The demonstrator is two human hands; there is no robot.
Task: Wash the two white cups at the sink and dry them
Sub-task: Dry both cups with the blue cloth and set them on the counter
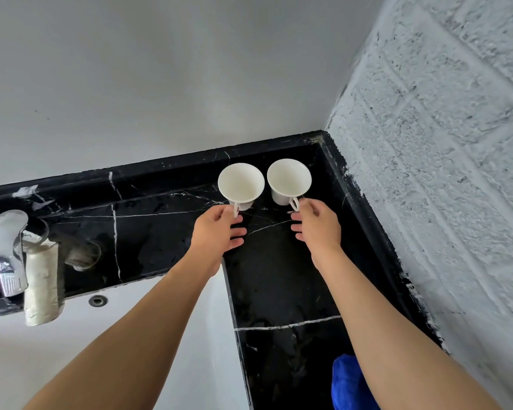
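While each hand pinches a handle, the left hand (216,232) on the left cup (241,184) and the right hand (317,226) on the right cup (289,180), both standing on the bench (279,279) corner, lift straight up with firm fingers before swinging toward the sink (160,335).

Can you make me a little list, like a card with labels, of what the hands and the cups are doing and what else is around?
left cup: white cup, upright on the black marble counter
right cup: white cup, upright, beside the left cup in the corner
left hand: left hand pinches the left cup's handle
right hand: right hand pinches the right cup's handle
sink: white sink, left of the counter
tap: chrome tap at far left
cloth: blue cloth on the counter, near edge
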